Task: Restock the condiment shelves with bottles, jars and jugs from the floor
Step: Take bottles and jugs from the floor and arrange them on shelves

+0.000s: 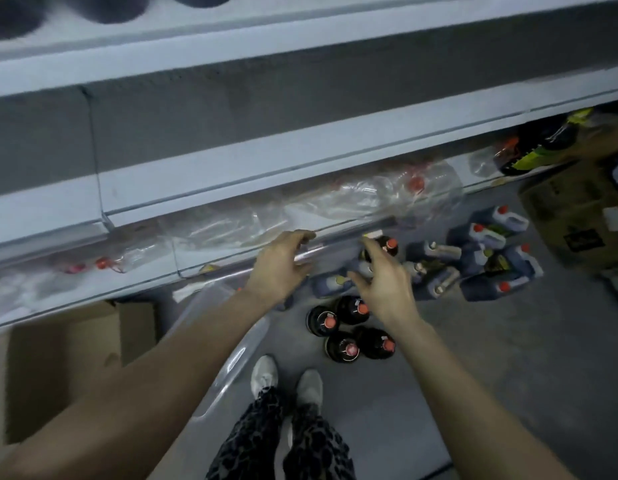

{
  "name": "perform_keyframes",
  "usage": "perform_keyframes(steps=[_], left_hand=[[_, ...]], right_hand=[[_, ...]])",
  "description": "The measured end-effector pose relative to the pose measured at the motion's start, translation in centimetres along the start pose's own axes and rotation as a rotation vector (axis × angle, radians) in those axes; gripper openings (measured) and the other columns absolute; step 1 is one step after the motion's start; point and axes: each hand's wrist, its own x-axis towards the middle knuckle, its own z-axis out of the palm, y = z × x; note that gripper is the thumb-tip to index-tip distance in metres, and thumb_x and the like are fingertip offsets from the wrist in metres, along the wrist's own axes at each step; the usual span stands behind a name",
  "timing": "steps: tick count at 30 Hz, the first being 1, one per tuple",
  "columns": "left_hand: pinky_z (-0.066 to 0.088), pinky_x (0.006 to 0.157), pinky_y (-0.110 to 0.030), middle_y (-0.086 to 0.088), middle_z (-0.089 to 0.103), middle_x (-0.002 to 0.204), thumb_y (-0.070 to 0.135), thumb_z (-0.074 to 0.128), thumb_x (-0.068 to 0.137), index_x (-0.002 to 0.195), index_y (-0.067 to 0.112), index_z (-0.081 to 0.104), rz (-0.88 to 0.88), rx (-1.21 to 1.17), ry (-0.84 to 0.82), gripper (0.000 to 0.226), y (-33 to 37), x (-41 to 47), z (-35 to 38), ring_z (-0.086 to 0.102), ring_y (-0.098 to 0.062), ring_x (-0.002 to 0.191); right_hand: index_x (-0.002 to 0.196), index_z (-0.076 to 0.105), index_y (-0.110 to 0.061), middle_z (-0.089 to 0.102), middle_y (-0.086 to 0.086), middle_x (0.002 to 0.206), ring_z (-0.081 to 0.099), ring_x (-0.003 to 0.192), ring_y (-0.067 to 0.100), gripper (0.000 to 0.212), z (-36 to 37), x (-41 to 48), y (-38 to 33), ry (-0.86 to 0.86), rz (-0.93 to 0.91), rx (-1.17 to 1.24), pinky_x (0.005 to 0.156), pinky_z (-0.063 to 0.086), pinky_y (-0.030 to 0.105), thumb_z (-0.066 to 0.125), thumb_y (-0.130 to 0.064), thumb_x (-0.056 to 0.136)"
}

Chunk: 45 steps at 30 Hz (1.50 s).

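Several dark bottles with red caps (pixel 349 329) stand on the grey floor in front of my feet. Behind them, dark blue jugs with white handles and red caps (pixel 487 258) lie and stand in a heap. My left hand (pixel 283 265) hangs over the front edge of the low white shelf (pixel 210 188), fingers loosely bent, holding nothing. My right hand (pixel 387 282) is spread open above the nearest jugs and one dark bottle (pixel 387 245), touching none that I can tell. Clear plastic-wrapped bottles with red caps (pixel 369 192) lie on the low shelf.
An open cardboard box (pixel 65 362) stands at the lower left, another carton (pixel 577 216) at the right. A clear plastic bin edge (pixel 231 365) runs beside my left leg. More dark bottles with yellow labels (pixel 543 143) sit on the shelf far right. Upper shelves (pixel 231 46) overhang.
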Motion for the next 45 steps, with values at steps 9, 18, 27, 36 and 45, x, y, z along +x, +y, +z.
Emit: perform_keyframes(steps=[9,18,27,36,45], left_hand=[[0.045,0.095,-0.032,-0.008,0.056,0.137,0.018,0.073,0.086,0.140,0.016,0.050,-0.314,-0.021,-0.058,0.060,-10.5,0.9,7.9,0.059,-0.030,0.117],[0.044,0.102,-0.037,-0.007,0.050,0.144,0.010,0.078,0.079,0.148,0.016,0.040,-0.472,-0.107,-0.036,0.079,-21.2,1.8,18.3,0.051,-0.027,0.127],[0.042,0.100,-0.037,-0.012,0.045,0.149,0.018,0.077,0.082,0.157,0.017,0.019,-0.583,-0.159,-0.048,0.095,-30.1,3.2,30.6,0.049,-0.033,0.128],[0.023,0.109,-0.022,-0.008,0.015,0.164,0.018,0.075,0.086,0.157,0.008,0.006,-0.764,-0.245,0.097,0.099,-35.5,4.3,39.7,0.026,-0.024,0.146],[0.033,0.109,-0.032,-0.011,0.029,0.159,0.024,0.063,0.095,0.154,0.008,0.023,-0.782,-0.378,0.242,0.072,-39.1,5.3,44.1,0.037,-0.027,0.140]], right_hand=[[0.139,0.053,-0.013,0.066,0.014,0.124,0.062,0.114,0.033,0.060,11.2,4.2,5.6,-0.191,-0.048,0.033,0.090,0.047,0.039,0.072,-0.002,0.084],[0.146,0.048,-0.015,0.064,0.017,0.127,0.060,0.110,0.036,0.063,23.8,8.8,12.6,-0.362,-0.081,-0.005,0.085,0.040,0.035,0.067,-0.003,0.087],[0.148,0.044,-0.012,0.061,0.020,0.133,0.056,0.121,0.039,0.061,35.7,11.6,19.2,-0.498,-0.112,-0.018,0.096,0.047,0.046,0.066,-0.005,0.092],[0.154,0.035,-0.017,0.052,0.011,0.147,0.047,0.135,0.031,0.064,44.3,14.1,23.4,-0.622,-0.151,-0.112,0.107,0.041,0.041,0.063,-0.011,0.096],[0.156,0.031,-0.023,0.036,0.005,0.159,0.036,0.144,0.023,0.062,49.6,17.8,24.3,-0.752,-0.227,-0.107,0.110,0.032,0.027,0.048,-0.002,0.101]])
